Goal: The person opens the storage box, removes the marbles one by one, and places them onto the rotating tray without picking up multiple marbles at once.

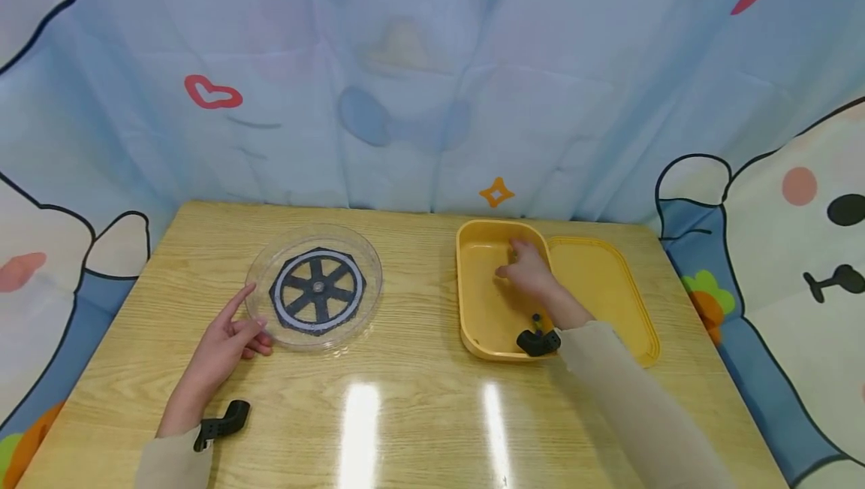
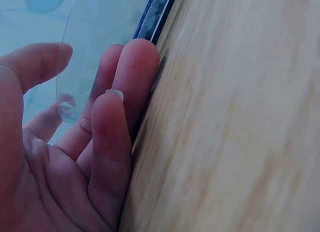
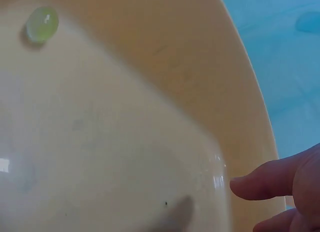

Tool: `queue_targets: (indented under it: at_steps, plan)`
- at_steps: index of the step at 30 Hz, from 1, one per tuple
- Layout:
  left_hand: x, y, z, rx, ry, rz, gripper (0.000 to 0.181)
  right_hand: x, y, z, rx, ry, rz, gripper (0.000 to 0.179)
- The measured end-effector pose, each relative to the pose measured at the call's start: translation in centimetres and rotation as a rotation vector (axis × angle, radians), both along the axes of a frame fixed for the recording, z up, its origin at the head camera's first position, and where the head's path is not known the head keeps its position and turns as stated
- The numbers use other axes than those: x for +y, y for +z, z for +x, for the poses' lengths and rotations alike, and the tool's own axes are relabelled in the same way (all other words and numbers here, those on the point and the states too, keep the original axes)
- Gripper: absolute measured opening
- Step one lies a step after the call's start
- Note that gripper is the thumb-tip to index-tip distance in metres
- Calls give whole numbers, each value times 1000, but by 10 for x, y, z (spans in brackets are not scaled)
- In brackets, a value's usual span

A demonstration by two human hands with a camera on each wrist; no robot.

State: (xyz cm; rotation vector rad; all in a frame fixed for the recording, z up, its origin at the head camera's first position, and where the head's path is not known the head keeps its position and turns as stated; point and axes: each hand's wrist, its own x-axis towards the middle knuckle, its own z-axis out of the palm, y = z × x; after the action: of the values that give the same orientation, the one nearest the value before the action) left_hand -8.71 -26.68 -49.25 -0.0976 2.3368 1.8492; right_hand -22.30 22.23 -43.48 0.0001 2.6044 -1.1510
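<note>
At the left of the table stands a clear round dish (image 1: 368, 309) with a dark, six-spoked wheel-like design (image 1: 317, 288) in it. My left hand (image 1: 223, 335) is at its left rim with fingers spread, and fingertips (image 2: 60, 59) overlap the see-through wall in the left wrist view. To the right, my right hand (image 1: 530, 271) reaches into a yellow plastic box (image 1: 473, 286), near its right wall. No object shows between its visible fingers (image 3: 265, 179). In the right wrist view, a small translucent greenish ball (image 3: 42, 24) lies on the box floor.
A yellow lid (image 1: 598, 286) lies flat against the box's right side. The wooden table (image 1: 290, 414) ends at a blue cartoon curtain (image 1: 432, 158) behind. Black wrist camera mounts (image 1: 226, 421) stick out at both sleeves.
</note>
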Motion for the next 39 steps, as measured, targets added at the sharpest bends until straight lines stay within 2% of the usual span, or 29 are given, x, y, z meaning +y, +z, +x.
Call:
queue_targets:
  at_steps: [5, 17, 21, 25, 31, 39]
  plan:
    - [1, 1, 0, -2, 2, -3, 69, 0, -6, -3, 7, -4, 10, 74]
    - [0, -1, -1, 6, 3, 3, 69, -4, 1, -10, -23, 54, -155, 51]
    - [0, -2, 0, 12, 3, -4, 69, -4, -2, -16, 25, 39, -87, 46]
    - [0, -2, 0, 13, 4, -6, 68, -6, -9, -22, 29, 36, -11, 49]
    - [0, -1, 1, 9, 9, -5, 67, -15, -18, -27, 45, 73, -16, 56]
    - [1, -1, 0, -4, 17, -3, 68, -36, -21, -25, 111, 143, 39, 54]
